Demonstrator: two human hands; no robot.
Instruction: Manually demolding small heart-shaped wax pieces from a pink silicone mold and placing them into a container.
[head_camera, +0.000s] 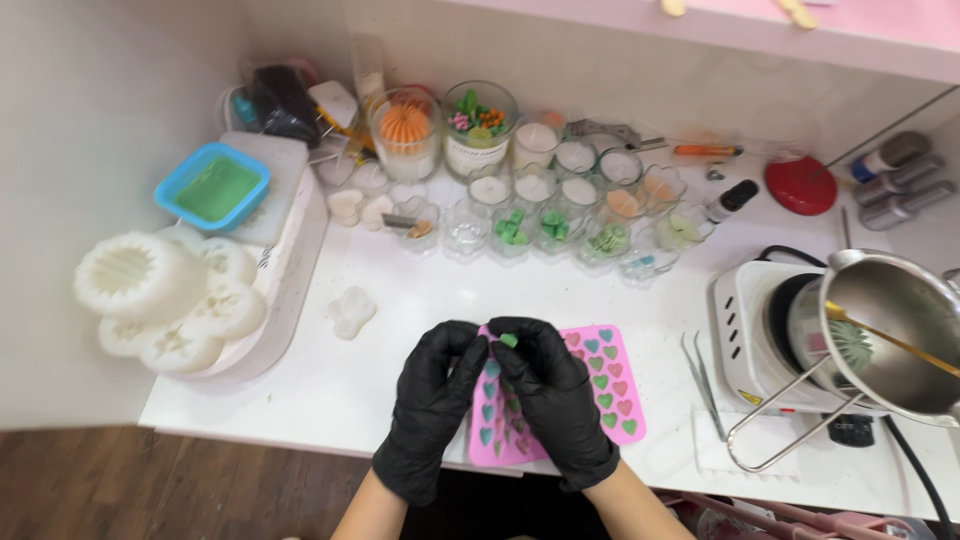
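Both hands wear black gloves and meet over the near edge of the white worktop (400, 300). The right hand (555, 400) has its grip closed on a small green wax piece (509, 340), pinched at the fingertips. The left hand (435, 395) curls beside it, fingertips touching the right hand's; whether it grips anything I cannot tell. Under the hands lies a pink silicone mould (620, 385) with heart-shaped cells filled in green, teal and pink; the hands hide its left half. At 3 o'clock lie metal tweezers (703, 378), then a white hot plate (750, 340) carrying a metal pouring pot (900, 340). At 12 o'clock stands a cluster of glass candle jars (540, 200). At 10 o'clock lie white flower-shaped moulds (165, 300) and a blue tray of green wax (212, 187).
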